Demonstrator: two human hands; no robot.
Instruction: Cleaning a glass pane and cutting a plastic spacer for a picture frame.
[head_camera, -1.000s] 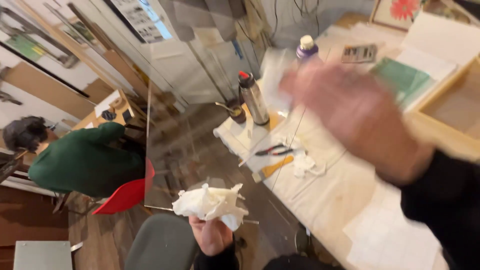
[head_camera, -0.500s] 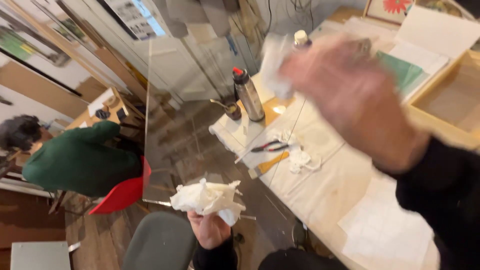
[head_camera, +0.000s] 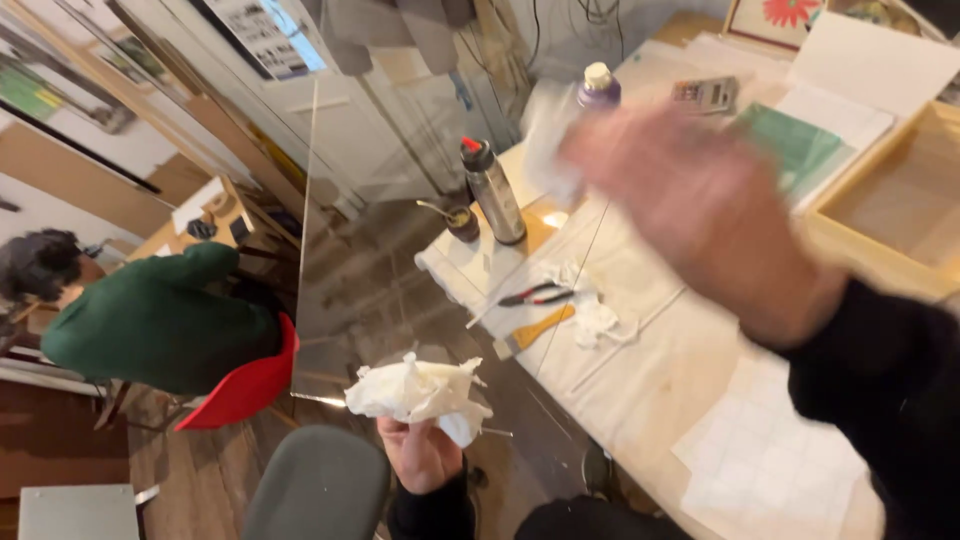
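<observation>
My left hand (head_camera: 420, 455) is low in the middle, shut on a crumpled white paper towel (head_camera: 415, 392) at the bottom edge of a clear upright pane (head_camera: 350, 300). The room and the table show through the pane. My right hand (head_camera: 700, 215) is raised at the right and blurred by motion. It grips a pale wipe (head_camera: 548, 140) against the pane's upper part. A black sleeve covers that arm.
The paper-covered table (head_camera: 700, 400) holds a metal spray can (head_camera: 492, 190), a purple bottle (head_camera: 598, 85), a small cup (head_camera: 462, 222), red-handled pliers (head_camera: 535, 293), a scraper (head_camera: 535, 328) and a wooden frame (head_camera: 900, 200). A person in green (head_camera: 160, 320) sits at the left on a red chair (head_camera: 250, 380).
My right hand has swept slightly up and back down across the pane with the wipe. The left hand and paper towel have stayed low at the pane's edge.
</observation>
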